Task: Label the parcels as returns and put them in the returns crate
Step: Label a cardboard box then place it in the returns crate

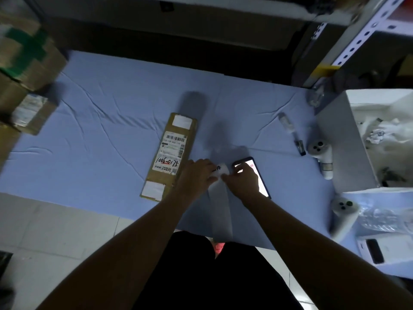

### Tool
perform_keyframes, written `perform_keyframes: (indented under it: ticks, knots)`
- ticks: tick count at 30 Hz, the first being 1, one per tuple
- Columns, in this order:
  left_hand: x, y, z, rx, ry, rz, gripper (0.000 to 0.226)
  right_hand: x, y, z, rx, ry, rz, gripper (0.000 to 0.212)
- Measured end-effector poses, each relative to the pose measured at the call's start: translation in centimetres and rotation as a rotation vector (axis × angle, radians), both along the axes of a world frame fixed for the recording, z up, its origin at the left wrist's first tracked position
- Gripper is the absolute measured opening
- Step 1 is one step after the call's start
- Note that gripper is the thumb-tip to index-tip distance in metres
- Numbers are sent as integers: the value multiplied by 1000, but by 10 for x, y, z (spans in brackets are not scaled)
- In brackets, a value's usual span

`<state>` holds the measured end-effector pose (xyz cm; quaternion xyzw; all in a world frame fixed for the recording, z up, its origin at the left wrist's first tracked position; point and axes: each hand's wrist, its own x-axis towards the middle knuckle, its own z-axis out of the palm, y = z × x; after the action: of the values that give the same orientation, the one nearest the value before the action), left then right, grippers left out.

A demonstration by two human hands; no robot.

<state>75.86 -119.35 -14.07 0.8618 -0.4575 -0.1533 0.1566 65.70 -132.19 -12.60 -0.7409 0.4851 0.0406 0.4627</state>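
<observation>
Centre of frame: one long cardboard parcel (168, 156), flat on the blue sheet (100, 130), its far end tilted slightly to the right. One printed shipping label on its top face, "1006-0175" handwritten across it. Two plain white patches, one near each end.

One small white slip (220, 172) with black handwriting, just right of the parcel's lower end, between the two hands. Touching the sheet or lifted off it: cannot tell.

One phone (259, 175), screen lit, lying on the sheet just right of the slip, partly under the right hand.

Right side: one marker (290, 133) lying on the sheet. Two white cylinders (318, 148), three dark dots on the end of each, one beside the marker's lower tip, the other further down near the lower right. One white crate (344, 139) at the right edge, white bags inside, well apart from the parcel.

Upper left: cardboard boxes (22, 70) in a stack, at least three, blurred, green tape on one. Upper right: one perforated metal shelf post (357, 41).

Two bare forearms, in from the bottom of the frame, converging on the slip. Left hand (196, 177): back up, fingers curled down, grip pinching the slip's left edge, wrist over the parcel's lower right corner. Right hand (242, 181): back up, grip narrow, pinching the slip's right edge, over the phone's left side.
</observation>
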Motion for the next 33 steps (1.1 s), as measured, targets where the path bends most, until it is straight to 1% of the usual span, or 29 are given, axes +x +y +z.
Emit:
perform_keyframes:
  ticks: [3,5,8,10,12,14,15,17,20,22,24,28,33]
  knots:
    - [1,3,-8,-51,-35,-35,25,0,7,0,167,-30,-115,37]
    - [2,3,-9,-64,-61,-63,21,1,12,1,229,-79,-152,34]
    - [4,2,-10,-42,-133,-140,16,3,15,5,181,-99,-128,26]
    - [7,2,-9,-38,-165,-186,15,4,17,6,169,-89,-94,29]
    - [9,4,-7,-91,-127,-179,15,4,18,7,182,-108,-77,33]
    - [10,5,-5,-132,-39,-124,28,3,19,8,183,-177,-79,29]
    - [11,6,-4,-141,9,-105,30,2,20,9,181,-206,-76,27]
    - [12,6,-2,-171,79,-88,23,0,22,10,165,-218,-56,24]
    - [15,7,1,-193,96,-94,19,-2,24,9,69,-182,-5,20]
    - [14,7,5,-186,97,-86,24,-2,26,9,37,-171,7,18]
    - [15,7,8,-193,100,-78,34,-2,27,9,20,-162,15,17]
    - [15,7,11,-158,44,-118,36,-3,29,11,9,-158,23,16]
    - [12,7,14,-194,76,-74,52,-5,30,11,-24,-147,58,17]
